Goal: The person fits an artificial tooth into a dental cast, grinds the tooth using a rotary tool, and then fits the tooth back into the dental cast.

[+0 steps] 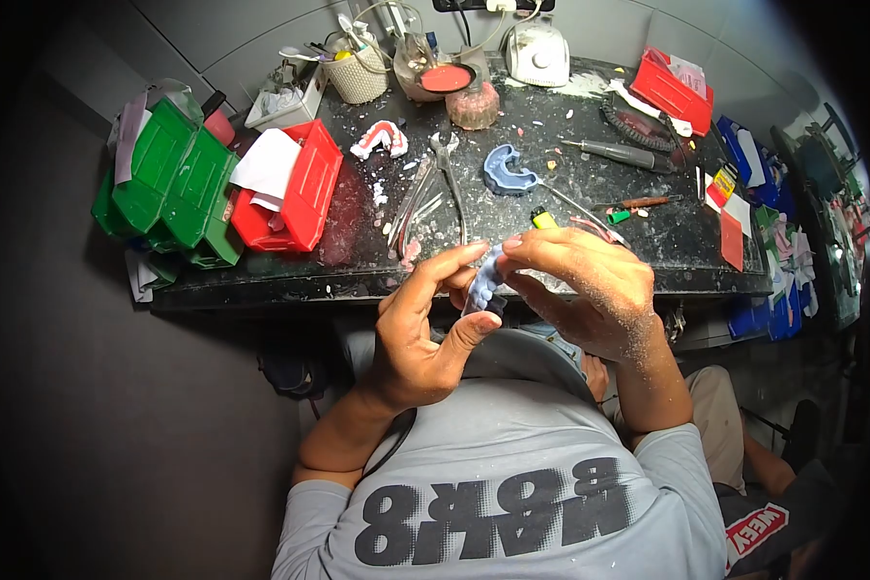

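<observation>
Over the front edge of the workbench, my left hand (423,333) grips a blue-grey dental model (485,277) with a row of teeth, its thumb and fingers on the left and lower side. A clear edge shows along the model's lower left. My right hand (590,285), dusted with pale grains, pinches the model's upper end with thumb and fingertips. Just beyond the hands on the bench lie a second blue-grey horseshoe-shaped dental model (510,171), a yellow lighter (543,219) and metal pliers (447,179).
Red bins (304,188) and green bins (169,179) stand at the left. A pink-and-white denture (379,140) lies behind the pliers. Right of centre are a grey handpiece (617,155) and a wax knife (643,202). Another person's leg (720,416) is at lower right.
</observation>
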`<state>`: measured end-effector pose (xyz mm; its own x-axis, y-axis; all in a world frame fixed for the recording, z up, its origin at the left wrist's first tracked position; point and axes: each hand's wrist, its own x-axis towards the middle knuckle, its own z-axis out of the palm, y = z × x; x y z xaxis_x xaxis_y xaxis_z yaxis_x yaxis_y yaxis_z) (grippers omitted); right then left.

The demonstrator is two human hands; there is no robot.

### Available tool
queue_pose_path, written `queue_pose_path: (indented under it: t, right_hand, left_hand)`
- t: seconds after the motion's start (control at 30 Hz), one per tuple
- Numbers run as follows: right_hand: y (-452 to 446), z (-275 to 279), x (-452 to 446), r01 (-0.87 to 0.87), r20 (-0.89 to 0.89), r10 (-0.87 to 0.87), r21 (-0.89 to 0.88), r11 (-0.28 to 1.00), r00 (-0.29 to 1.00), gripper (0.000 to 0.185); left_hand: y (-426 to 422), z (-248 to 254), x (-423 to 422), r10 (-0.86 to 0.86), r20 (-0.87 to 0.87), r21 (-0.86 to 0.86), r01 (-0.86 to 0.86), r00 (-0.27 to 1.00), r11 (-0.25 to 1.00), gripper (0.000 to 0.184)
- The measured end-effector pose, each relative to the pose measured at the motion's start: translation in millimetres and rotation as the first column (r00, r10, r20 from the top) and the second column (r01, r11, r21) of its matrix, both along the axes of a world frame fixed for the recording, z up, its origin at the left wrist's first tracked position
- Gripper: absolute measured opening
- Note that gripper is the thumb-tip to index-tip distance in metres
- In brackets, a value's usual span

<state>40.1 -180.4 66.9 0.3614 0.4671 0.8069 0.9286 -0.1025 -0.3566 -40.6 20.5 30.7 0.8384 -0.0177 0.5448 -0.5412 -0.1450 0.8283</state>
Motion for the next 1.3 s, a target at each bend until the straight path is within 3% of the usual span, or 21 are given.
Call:
queue_pose_path:
  t: [0.1,0.37,0.47,0.57,0.73,0.8,1.0,1.07,1.13,1.2,1.23,1.3]
  right_hand:
    - [1,-2,2,-0.017,0.013,0.017,0.029,0.999,1.000,0.040]
    - [2,-7,5,-0.029,0.034,0.026,0.079,0.996,0.999,0.035]
    - [3,-9,7,-0.042,0.034,0.039,0.094,0.995,0.999,0.034]
    - [2,-9,8,-0.063,0.016,0.062,0.109,0.992,0.998,0.034]
    - [1,-4,8,-0.073,-0.041,0.078,0.104,0.992,0.996,0.035]
    - [0,-1,9,-0.067,-0.140,0.077,0.078,0.995,0.987,0.036]
    - [0,7,2,0.002,-0.211,0.028,0.139,0.990,0.977,0.038]
    - [0,7,-4,-0.001,-0.239,0.037,0.150,0.989,0.970,0.038]
    - [0,5,-8,-0.033,-0.419,0.104,0.174,0.984,0.902,0.035]
    - [1,6,-9,-0.052,-0.427,0.133,0.198,0.979,0.894,0.031]
    - [1,7,-11,-0.058,-0.512,0.165,0.217,0.974,0.843,0.029]
    - [1,6,-14,-0.064,-0.588,0.198,0.240,0.969,0.784,0.028]
  left_hand:
    - [-1,2,-1,0.018,0.017,0.007,-0.019,1.000,1.000,0.061]
    - [-2,11,-3,0.105,0.214,0.225,-0.154,0.971,0.962,0.060]
    - [-3,13,-13,0.091,0.115,0.268,-0.119,0.989,0.956,0.068]
    - [-5,11,-7,0.120,0.206,0.212,-0.164,0.971,0.963,0.061]
    - [-7,4,-5,0.110,0.157,0.123,-0.130,0.982,0.984,0.061]
    - [-7,0,-3,0.102,0.142,0.096,-0.116,0.985,0.989,0.061]
    - [-2,-9,-1,0.069,0.162,0.190,-0.099,0.984,0.977,0.074]
    - [-4,-11,1,0.101,0.254,0.245,-0.165,0.962,0.956,0.076]
    - [-4,-14,1,0.083,0.230,0.238,-0.139,0.970,0.961,0.075]
    - [-5,-13,2,0.108,0.254,0.225,-0.168,0.961,0.960,0.072]
    - [-5,-11,4,0.106,0.256,0.226,-0.166,0.961,0.960,0.072]
    - [-7,-5,9,0.164,0.430,0.280,-0.305,0.888,0.910,0.065]
